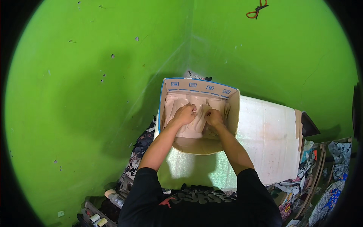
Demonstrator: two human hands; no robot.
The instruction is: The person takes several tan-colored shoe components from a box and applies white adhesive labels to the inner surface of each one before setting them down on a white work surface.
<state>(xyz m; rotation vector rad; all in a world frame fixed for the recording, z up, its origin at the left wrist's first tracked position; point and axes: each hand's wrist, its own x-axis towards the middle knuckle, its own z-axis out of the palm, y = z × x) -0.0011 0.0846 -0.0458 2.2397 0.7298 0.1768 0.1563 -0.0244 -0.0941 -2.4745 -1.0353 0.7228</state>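
A cardboard box (201, 84) with blue-edged flaps stands open before me, holding several thin, soft-looking pinkish-beige pieces (189, 131), some of them stacked. Both my arms reach down into it. My left hand (185, 114) is closed, its fingers curled over the pieces on the left side; what lies between the fingertips is hidden. Close by on the right, my right hand (214, 117) pinches the edge of a thin beige piece (206, 109). The material of the pieces cannot be made out.
The box rests on a white table-like surface (266, 138) in a corner of green walls (94, 75). Orange-handled scissors (258, 9) hang on the wall. Patterned cloth (140, 145) lies left of the box; thread spools (97, 220) and a bottle (114, 198) are lower left. Clutter fills the lower right.
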